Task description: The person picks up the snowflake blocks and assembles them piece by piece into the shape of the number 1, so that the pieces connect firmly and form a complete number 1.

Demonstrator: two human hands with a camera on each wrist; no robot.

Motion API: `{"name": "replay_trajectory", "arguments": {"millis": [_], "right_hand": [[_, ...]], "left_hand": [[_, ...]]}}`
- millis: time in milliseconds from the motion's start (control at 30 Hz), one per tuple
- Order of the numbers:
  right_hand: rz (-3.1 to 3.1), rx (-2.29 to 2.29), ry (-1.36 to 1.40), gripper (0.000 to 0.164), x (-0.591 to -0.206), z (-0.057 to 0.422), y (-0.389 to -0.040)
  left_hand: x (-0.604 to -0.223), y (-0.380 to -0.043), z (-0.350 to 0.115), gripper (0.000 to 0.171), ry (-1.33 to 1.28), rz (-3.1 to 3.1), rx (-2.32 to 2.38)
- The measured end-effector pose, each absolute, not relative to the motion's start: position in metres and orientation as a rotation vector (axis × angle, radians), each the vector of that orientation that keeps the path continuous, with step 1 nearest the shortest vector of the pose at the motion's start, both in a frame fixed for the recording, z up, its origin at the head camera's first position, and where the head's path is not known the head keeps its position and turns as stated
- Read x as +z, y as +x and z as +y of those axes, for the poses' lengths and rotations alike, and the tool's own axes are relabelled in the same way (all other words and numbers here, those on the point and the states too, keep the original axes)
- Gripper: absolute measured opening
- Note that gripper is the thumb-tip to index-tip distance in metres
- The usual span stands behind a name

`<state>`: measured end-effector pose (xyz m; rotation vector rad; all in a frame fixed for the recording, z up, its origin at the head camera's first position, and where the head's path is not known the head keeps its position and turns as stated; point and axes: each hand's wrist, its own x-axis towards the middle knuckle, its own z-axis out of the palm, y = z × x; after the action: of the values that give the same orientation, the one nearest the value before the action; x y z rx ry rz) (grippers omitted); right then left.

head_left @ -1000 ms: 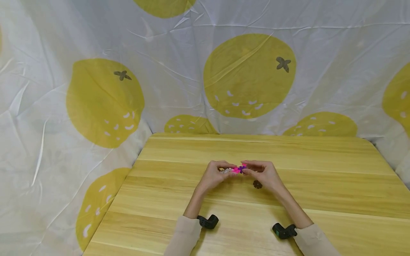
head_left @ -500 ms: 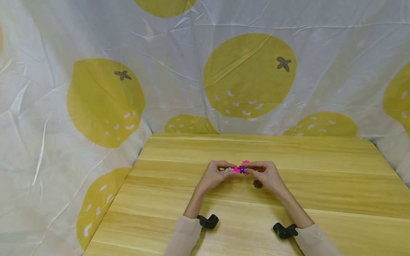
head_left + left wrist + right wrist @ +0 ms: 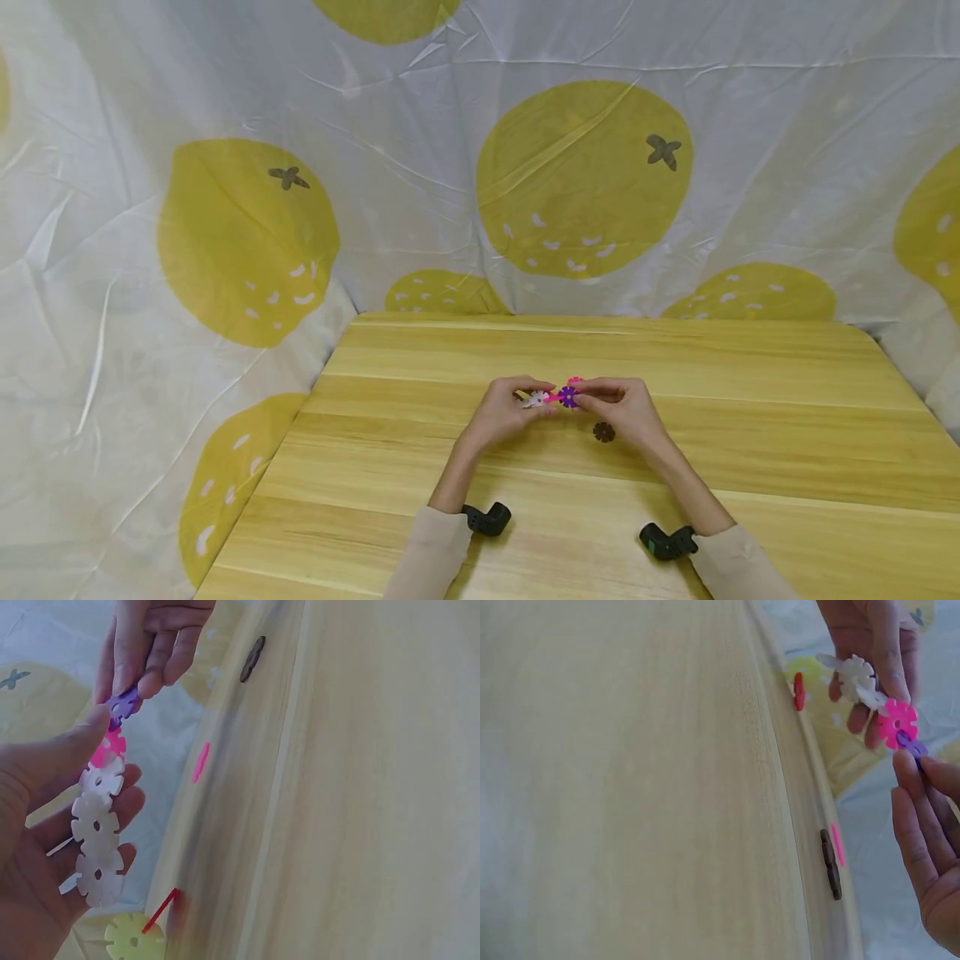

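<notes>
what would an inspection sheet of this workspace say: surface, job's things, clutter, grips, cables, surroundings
Surface: table with a wood-grain top.
Job's things: chain of three white discs and a pink disc; purple disc meets the pink one. Brown disc and second pink disc lie loose; red disc and yellow disc, cannot tell if joined to the chain.
Clutter: nothing seen.
Grippers: left grip holds the chain; right grip pinches the purple disc.
Cables: nothing seen.
Surroundings: lemon-print sheet behind and left.

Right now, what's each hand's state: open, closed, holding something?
Left hand: closed, holding the white pieces.
Right hand: closed, pinching the purple piece.
</notes>
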<state>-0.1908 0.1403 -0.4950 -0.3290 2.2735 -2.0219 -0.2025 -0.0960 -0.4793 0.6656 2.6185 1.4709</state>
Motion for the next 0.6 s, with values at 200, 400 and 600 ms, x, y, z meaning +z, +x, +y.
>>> {"name": "replay_trajectory", "arguments": {"millis": [200,400,600], "right_hand": [[2.184,-2.113,-0.236,0.033,-0.496,0.139,-0.191],[2.088,-2.189,-0.158,0.038,-0.494,0.135,-0.189],[2.065,-2.198,-0.112,0.039,-0.494,0.133,-0.189]], "left_hand": [[-0.481,-0.201,-0.082,0.040,0.833,2.730,1.526],[-0.485,-0.199,-0.076,0.035,0.868,2.802,1.552],[-0.488,-0.199,-0.075,0.034,0.860,2.767,1.606]]}}
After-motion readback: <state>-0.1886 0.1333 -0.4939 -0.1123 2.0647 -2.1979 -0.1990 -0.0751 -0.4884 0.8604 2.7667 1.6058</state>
